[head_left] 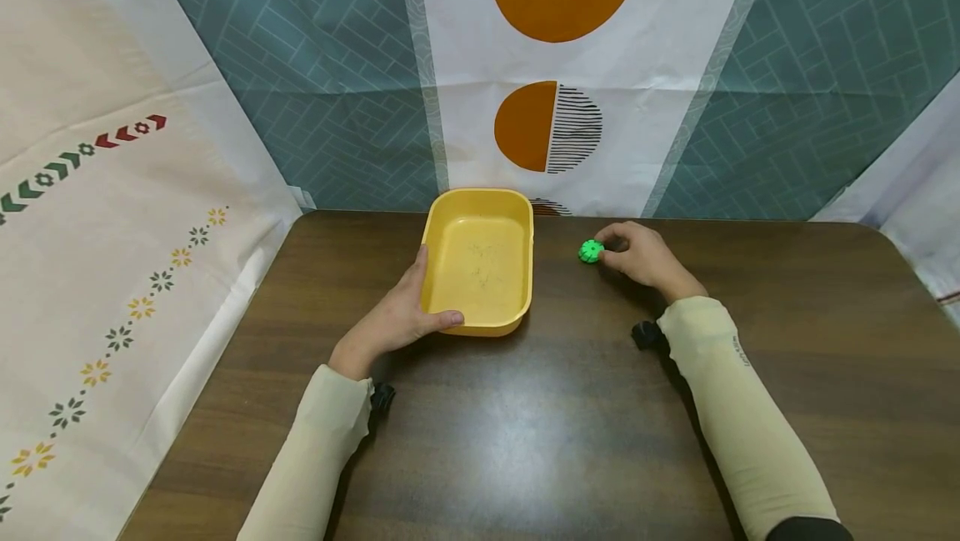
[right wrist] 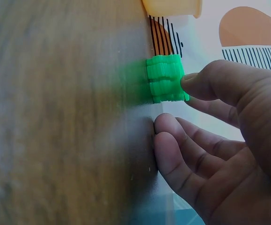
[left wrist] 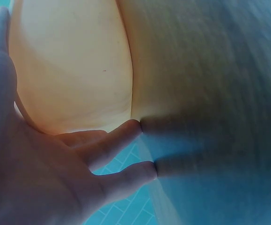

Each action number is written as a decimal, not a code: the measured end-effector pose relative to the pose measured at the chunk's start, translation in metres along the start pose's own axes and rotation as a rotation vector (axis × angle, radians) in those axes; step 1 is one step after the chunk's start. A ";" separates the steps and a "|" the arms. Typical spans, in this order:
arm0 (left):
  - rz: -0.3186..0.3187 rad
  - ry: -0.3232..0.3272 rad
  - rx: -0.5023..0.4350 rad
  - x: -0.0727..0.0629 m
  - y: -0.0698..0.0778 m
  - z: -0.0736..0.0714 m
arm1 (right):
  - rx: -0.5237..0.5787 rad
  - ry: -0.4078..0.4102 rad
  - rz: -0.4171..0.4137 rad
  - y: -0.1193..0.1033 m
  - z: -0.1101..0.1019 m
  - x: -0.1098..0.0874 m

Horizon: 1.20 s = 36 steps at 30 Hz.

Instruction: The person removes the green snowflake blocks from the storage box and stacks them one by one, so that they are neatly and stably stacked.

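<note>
A shallow yellow plastic tray (head_left: 480, 274) sits at the back of the table, with tiny dark marks on its floor. My left hand (head_left: 397, 312) holds its near left corner, thumb over the front rim and fingers along the left side. In the left wrist view two fingertips (left wrist: 147, 168) reach the tabletop beside the tray (left wrist: 79, 61). To the right of the tray, my right hand (head_left: 641, 257) pinches a small green gear-like toy piece (head_left: 591, 251) between thumb and forefinger. Ridges line the side of the green piece (right wrist: 165, 78), which is at the tabletop; its far side is hidden.
The brown wooden table (head_left: 510, 424) ends at a patterned cloth backdrop (head_left: 345, 91) just behind the tray. A white cloth with printed flowers (head_left: 112, 291) hangs along the left side. Dark wrist-worn devices (head_left: 647, 334) sit under both forearms.
</note>
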<state>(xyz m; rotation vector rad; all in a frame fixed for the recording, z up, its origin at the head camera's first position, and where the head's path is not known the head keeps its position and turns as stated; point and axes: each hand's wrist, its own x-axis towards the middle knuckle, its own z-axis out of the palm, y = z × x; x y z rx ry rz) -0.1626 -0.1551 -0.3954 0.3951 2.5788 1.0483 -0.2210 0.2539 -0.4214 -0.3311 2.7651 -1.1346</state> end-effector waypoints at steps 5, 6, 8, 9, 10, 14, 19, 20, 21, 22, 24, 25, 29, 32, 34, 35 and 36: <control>-0.002 -0.001 0.002 -0.001 0.000 0.000 | 0.001 -0.005 0.004 -0.001 0.001 -0.001; -0.003 -0.002 0.002 -0.001 0.000 0.000 | 0.001 -0.007 0.005 -0.001 0.001 -0.001; -0.002 -0.002 0.001 -0.002 -0.001 0.000 | 0.002 -0.011 0.006 0.000 0.001 -0.001; -0.001 -0.002 0.002 -0.002 -0.001 0.000 | 0.002 -0.012 0.007 0.000 0.001 -0.001; -0.001 -0.002 0.002 -0.002 -0.001 0.000 | 0.003 -0.014 0.009 0.000 0.002 -0.001; 0.001 -0.001 0.003 -0.003 0.000 0.000 | 0.008 -0.017 0.012 -0.001 0.002 -0.001; 0.002 -0.004 0.003 -0.003 0.000 0.000 | 0.005 -0.011 -0.001 0.000 0.003 -0.003; 0.004 -0.005 0.003 -0.003 0.000 0.000 | 0.006 -0.010 -0.001 0.000 0.003 -0.003; 0.006 -0.005 0.002 -0.003 0.000 0.000 | 0.005 -0.010 0.000 0.001 0.003 -0.003; 0.007 -0.006 0.002 -0.003 0.000 0.001 | 0.004 -0.011 0.000 0.001 0.003 -0.003; 0.009 -0.008 -0.002 -0.002 0.000 0.001 | 0.007 -0.010 0.009 0.002 0.003 -0.004; 0.009 -0.007 -0.003 -0.002 0.000 0.001 | 0.013 -0.009 0.015 0.003 0.003 -0.004; 0.009 -0.005 0.000 -0.002 0.000 0.002 | 0.048 -0.016 0.041 0.002 0.003 -0.007; 0.002 0.002 0.009 -0.003 -0.001 0.003 | 0.062 -0.026 0.057 0.002 0.003 -0.010; 0.003 0.009 0.022 -0.003 -0.001 0.003 | 0.052 -0.029 0.066 0.003 0.004 -0.013; 0.002 0.012 0.028 -0.003 -0.002 0.004 | 0.044 -0.032 0.070 0.003 0.005 -0.015; -0.002 0.016 0.035 -0.003 -0.003 0.004 | 0.035 -0.036 0.073 0.003 0.005 -0.017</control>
